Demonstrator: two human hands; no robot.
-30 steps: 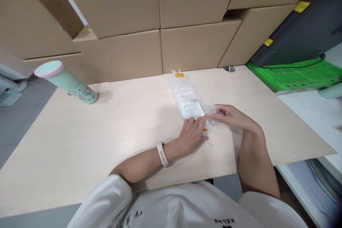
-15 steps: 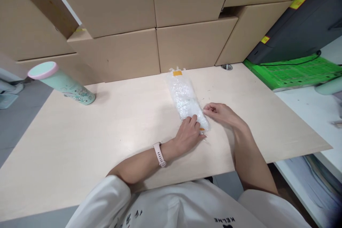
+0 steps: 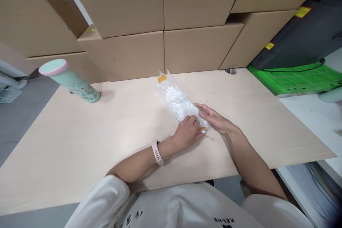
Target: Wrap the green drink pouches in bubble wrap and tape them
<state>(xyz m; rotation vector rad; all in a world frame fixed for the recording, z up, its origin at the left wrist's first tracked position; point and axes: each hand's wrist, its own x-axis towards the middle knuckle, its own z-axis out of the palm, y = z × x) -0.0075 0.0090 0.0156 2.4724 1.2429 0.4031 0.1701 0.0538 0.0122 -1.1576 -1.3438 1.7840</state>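
Note:
A long, flat package in clear bubble wrap [image 3: 175,96] lies slantwise on the table, with a strip of orange-yellow tape at each end. My left hand [image 3: 187,132], a pale pink watch band on its wrist, closes its curled fingers over the near end. Part of that end's tape shows beside the fingers. My right hand [image 3: 215,119] is at the package's near right edge, its thumb on the wrap and its longer fingers along the side. Where those fingertips press is partly hidden.
A mint-green tumbler with a pink rim [image 3: 77,83] stands at the left. Stacked cardboard boxes [image 3: 133,55] line the table's back edge. On the right are a green plastic crate [image 3: 299,80], a dark grey case [image 3: 291,35] and a round cable hole [image 3: 231,71].
My right hand has moved left onto the package's edge, its fingers less curled. The package's far end has swung left while my left hand stays at the near end.

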